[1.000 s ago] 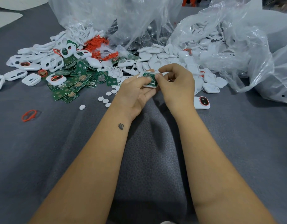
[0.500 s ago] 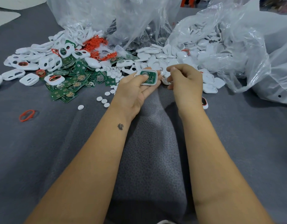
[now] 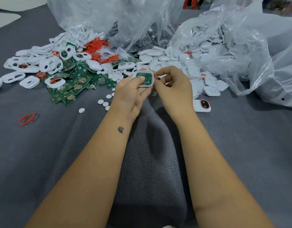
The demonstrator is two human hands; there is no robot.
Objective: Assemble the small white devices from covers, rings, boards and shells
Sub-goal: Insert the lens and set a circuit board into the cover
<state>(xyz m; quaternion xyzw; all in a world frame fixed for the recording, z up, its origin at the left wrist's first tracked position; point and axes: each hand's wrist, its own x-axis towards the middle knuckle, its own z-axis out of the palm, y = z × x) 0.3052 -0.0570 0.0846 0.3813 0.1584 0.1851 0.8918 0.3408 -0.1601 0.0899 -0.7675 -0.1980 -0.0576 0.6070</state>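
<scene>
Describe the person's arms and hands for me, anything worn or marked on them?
Both forearms are bare to the bottom of the picture, with no sleeves showing. No gloves, rings, watch or bracelet can be seen on the left hand or the right hand. The one marking is a small dark tattoo, shaped like a swan, on the left forearm just below the wrist.

A heap of green circuit boards is lying on the grey felt-covered desk, left of the hands. White plastic covers are sitting behind it; clear plastic bags are spilling white shells to the right.
</scene>
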